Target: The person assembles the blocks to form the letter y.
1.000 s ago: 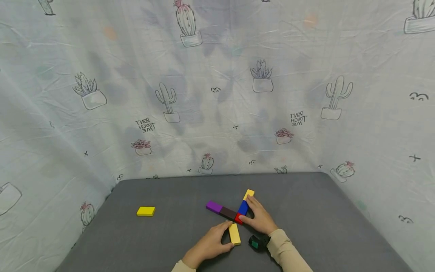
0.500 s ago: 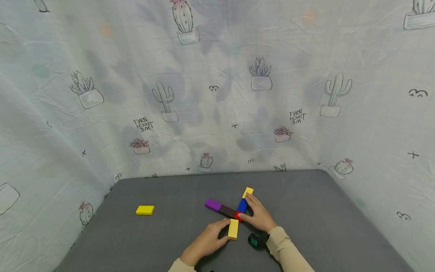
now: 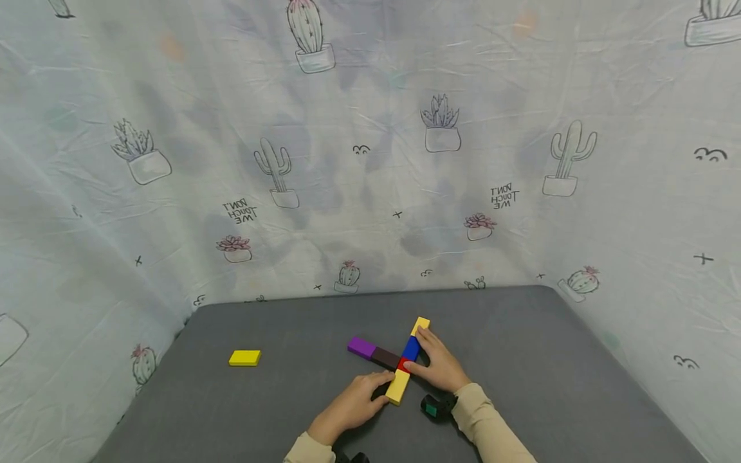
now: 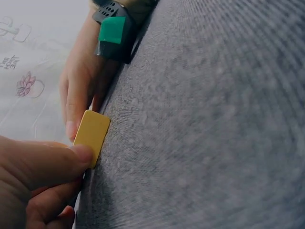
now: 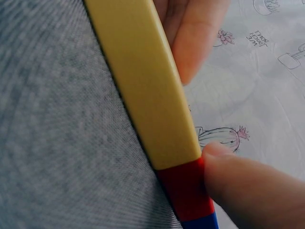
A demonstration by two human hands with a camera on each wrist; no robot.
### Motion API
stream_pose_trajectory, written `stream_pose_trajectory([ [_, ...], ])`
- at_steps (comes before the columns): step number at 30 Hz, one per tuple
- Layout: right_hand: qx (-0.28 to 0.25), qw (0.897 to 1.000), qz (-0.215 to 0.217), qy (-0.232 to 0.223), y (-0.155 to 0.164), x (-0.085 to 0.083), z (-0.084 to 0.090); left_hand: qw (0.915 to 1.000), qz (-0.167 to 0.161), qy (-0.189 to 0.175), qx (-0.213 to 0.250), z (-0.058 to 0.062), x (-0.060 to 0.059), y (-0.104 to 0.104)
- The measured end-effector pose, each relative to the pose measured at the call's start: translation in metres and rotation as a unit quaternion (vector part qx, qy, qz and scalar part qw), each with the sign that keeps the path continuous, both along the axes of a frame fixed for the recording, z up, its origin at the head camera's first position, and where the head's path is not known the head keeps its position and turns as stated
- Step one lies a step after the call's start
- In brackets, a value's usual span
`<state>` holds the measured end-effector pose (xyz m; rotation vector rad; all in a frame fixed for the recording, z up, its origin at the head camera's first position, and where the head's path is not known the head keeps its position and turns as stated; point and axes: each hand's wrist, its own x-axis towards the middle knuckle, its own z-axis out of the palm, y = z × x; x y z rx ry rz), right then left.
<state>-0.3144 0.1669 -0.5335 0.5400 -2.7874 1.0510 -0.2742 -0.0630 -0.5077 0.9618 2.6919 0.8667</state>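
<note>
My left hand [image 3: 350, 405] pinches a pale yellow block [image 3: 397, 387] between thumb and fingers, flat on the grey table. Its far end meets a small red block [image 3: 403, 364]; in the right wrist view the yellow block [image 5: 143, 81] and red block [image 5: 187, 190] touch end to end. Beyond the red sits a blue block [image 3: 411, 348], then another pale yellow block [image 3: 420, 326]. My right hand [image 3: 441, 365] rests along this row, its thumb [image 5: 252, 186] on the red block and its fingertips by the far yellow one. A dark brown block [image 3: 385, 358] and a purple block [image 3: 361, 348] branch left.
A bright yellow block [image 3: 245, 358] lies apart at the left of the grey table [image 3: 260, 411]. A black wrist device [image 3: 437, 406] with a green patch sits under my right wrist. A patterned white curtain [image 3: 370, 244] surrounds the table's back and sides.
My left hand has pushed the near yellow block forward against the red one and turned it in line with the blue and far yellow blocks. My right hand has stayed on the row.
</note>
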Motion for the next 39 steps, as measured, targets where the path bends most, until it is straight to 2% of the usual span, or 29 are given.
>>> stream_pose_trajectory([
  [9, -0.013, 1.000, 0.002, 0.009, -0.001, 0.002, 0.001, 0.9995, 0.013, -0.009, 0.029, -0.007, 0.002, -0.004],
  [17, -0.030, 0.999, 0.003, 0.014, 0.000, 0.005, -0.003, 0.9945, 0.032, -0.019, 0.098, -0.018, 0.002, -0.009],
  [23, -0.023, 1.000, 0.001, 0.005, -0.007, 0.015, -0.003, 0.9871, 0.048, -0.035, 0.149, -0.022, 0.002, -0.012],
  [29, -0.013, 1.000, 0.014, -0.015, -0.016, 0.022, -0.003, 0.9809, 0.053, -0.033, 0.184, -0.021, 0.004, -0.016],
  [33, -0.002, 1.000, 0.021, -0.012, -0.016, 0.024, -0.005, 0.9737, 0.063, -0.019, 0.218, -0.024, 0.003, -0.020],
  [39, 0.001, 1.000, 0.024, -0.017, -0.015, 0.023, -0.006, 0.9621, 0.106, 0.007, 0.251, -0.024, 0.000, -0.033],
])
